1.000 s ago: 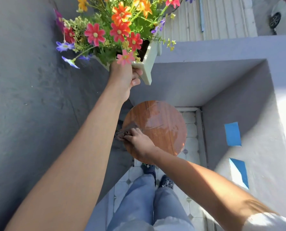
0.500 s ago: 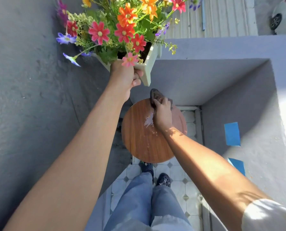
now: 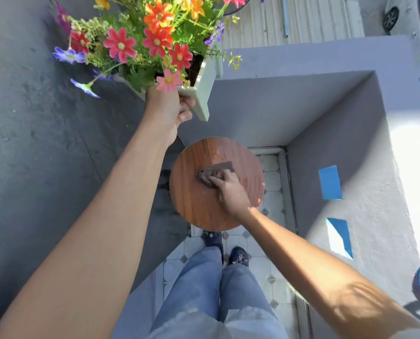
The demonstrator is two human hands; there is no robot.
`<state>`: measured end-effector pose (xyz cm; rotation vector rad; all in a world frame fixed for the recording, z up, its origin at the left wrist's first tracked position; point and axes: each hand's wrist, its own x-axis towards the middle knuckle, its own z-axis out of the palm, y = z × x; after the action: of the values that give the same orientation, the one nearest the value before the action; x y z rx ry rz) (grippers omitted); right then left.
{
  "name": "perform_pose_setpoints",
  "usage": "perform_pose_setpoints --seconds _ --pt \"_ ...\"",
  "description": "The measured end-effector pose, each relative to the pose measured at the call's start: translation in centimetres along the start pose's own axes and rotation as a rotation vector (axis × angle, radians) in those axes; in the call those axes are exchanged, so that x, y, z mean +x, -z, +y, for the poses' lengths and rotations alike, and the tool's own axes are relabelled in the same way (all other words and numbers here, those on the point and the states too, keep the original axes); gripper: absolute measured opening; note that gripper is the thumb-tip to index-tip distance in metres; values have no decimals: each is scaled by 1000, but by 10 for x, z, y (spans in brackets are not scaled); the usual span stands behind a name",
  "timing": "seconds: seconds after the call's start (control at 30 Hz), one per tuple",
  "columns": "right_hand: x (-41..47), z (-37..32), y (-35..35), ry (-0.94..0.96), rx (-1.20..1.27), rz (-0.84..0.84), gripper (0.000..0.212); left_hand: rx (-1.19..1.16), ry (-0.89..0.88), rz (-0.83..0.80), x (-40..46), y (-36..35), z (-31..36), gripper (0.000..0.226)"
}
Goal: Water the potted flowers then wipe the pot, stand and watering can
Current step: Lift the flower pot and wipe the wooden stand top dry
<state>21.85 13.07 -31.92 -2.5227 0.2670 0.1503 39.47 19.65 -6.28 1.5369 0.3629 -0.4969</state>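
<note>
Flowers fill the pale pot (image 3: 205, 81) our left hand (image 3: 166, 107) grips aloft by its rim, top-heavy, far left. Our right hand (image 3: 229, 189) presses a soft brown cloth (image 3: 212, 171) flat on the round wooden stand (image 3: 199, 209).

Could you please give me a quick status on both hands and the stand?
Left hand grip shut on the flower pot, held up off the stand. Right hand presses the cloth on the stand top. Nothing else on it.
</note>
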Motion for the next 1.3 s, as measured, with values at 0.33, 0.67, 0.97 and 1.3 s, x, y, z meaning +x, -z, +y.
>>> perform_pose_setpoints --seconds 0.33,0.67,0.97,1.3 --pt "24 0 21 -263 84 165 44 30 -15 -7 -30 6 -14 34" --pt "-59 -63 -48 81 75 -186 41 5 15 35 -51 16 -38 33" --pt "-44 30 47 -302 218 108 40 29 36 27 -49 22 -46 34" --pt "-47 -61 -15 -161 124 -19 44 27 42 7 -44 29 -46 33"
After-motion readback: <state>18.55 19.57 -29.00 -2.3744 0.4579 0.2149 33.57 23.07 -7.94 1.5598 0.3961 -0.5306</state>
